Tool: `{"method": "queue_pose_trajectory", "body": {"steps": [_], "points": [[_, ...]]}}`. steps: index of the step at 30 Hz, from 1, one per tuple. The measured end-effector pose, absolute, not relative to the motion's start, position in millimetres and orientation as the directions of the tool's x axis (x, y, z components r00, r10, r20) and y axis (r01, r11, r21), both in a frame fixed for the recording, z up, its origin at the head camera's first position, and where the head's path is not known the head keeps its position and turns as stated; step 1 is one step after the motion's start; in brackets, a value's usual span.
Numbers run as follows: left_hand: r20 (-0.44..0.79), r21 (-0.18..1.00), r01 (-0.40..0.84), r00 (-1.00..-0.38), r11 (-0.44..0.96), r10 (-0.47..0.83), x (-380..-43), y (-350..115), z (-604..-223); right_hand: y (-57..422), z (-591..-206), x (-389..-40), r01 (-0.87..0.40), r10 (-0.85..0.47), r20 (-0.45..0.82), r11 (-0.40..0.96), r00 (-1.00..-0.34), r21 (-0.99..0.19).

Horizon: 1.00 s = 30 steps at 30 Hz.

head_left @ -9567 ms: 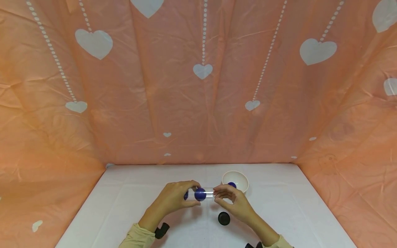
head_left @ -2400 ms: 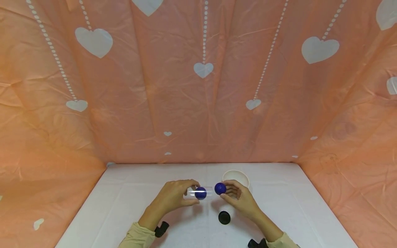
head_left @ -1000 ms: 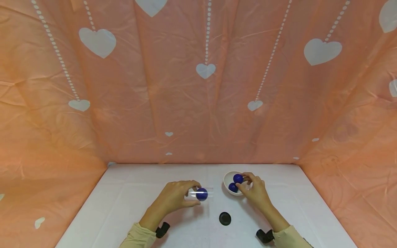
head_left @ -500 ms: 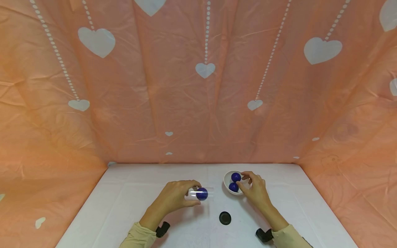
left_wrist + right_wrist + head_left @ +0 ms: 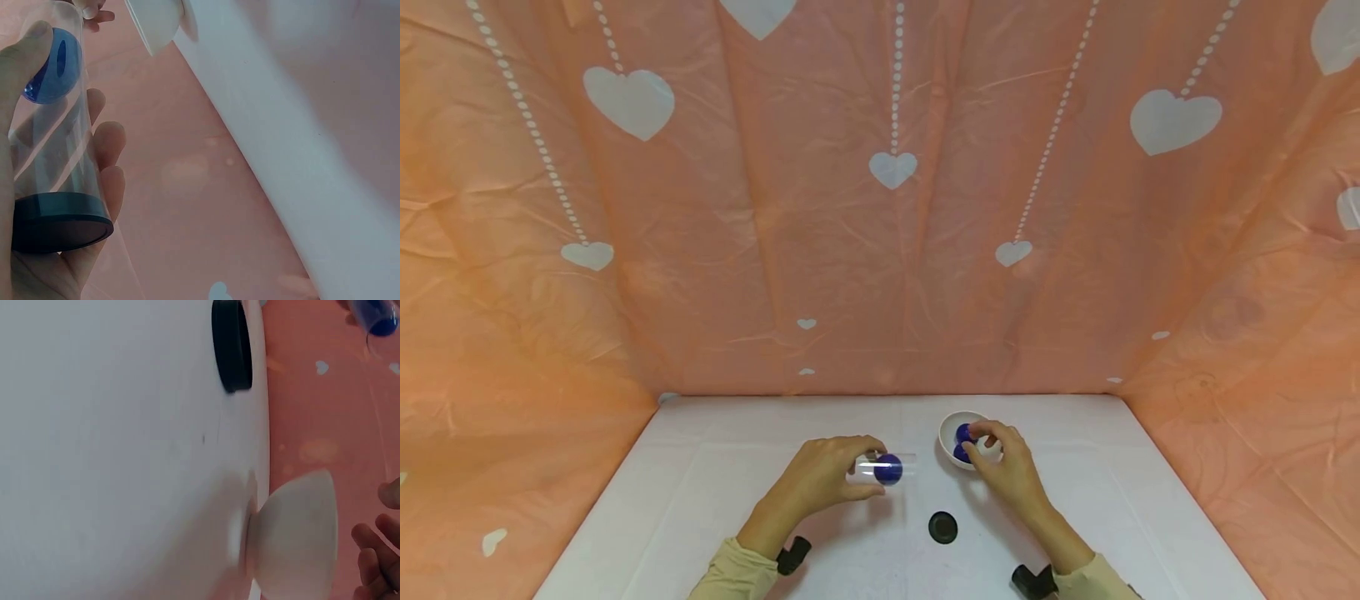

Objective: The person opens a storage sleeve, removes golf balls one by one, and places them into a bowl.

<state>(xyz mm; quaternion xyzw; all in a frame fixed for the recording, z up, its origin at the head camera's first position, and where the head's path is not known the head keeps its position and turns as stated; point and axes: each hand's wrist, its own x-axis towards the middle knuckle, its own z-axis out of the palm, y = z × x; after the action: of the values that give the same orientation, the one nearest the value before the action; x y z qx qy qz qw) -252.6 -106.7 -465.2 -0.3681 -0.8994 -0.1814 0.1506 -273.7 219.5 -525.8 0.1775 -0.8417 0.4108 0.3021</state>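
Observation:
My left hand [image 5: 820, 477] grips a clear tube [image 5: 53, 147], held nearly level in the head view. One blue ball [image 5: 888, 469] sits inside it toward the uncovered end. A black cap [image 5: 62, 228] closes the other end, near the palm in the left wrist view. Over a white bowl [image 5: 947, 435] hovers my right hand [image 5: 1011, 471], thumb and fingers spread apart at two blue balls [image 5: 964, 433] lying in the bowl. The fingertips overlap the balls in the head view. From the right wrist, the bowl's wall hides the balls and nothing shows between the fingers.
A loose black cap [image 5: 943, 527] lies on the white table [image 5: 715, 467], in front of the bowl. Dark wrist camera mounts [image 5: 1033, 582] hang by both sleeves. An orange curtain [image 5: 820, 250] with pale hearts walls the back and sides.
Earlier the tube held two balls; one came out in my right hand and now lies in the bowl beside another. The right hand has just shifted slightly left over them. The left hand stays put.

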Motion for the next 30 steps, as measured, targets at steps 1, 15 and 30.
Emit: {"method": "queue_pose_trajectory", "body": {"steps": [1,15,30], "points": [[0.405,0.218,0.717,-0.683,0.662,0.607,-252.5,-106.7,-465.2,217.3,-525.5,-272.1,-0.550,-0.053,0.651,0.590,-0.758,-0.592],[0.410,0.216,0.721,-0.679,0.659,0.609,-254.8,-106.2,-468.0,195.9,-531.5,-257.0,-0.682,-0.289,0.618,0.284,-0.731,-0.674],[0.417,0.181,0.727,-0.666,0.662,0.618,-254.5,-104.8,-468.0,180.9,-530.7,-251.2,-0.619,-0.430,0.551,0.025,-0.715,-0.785]]}}
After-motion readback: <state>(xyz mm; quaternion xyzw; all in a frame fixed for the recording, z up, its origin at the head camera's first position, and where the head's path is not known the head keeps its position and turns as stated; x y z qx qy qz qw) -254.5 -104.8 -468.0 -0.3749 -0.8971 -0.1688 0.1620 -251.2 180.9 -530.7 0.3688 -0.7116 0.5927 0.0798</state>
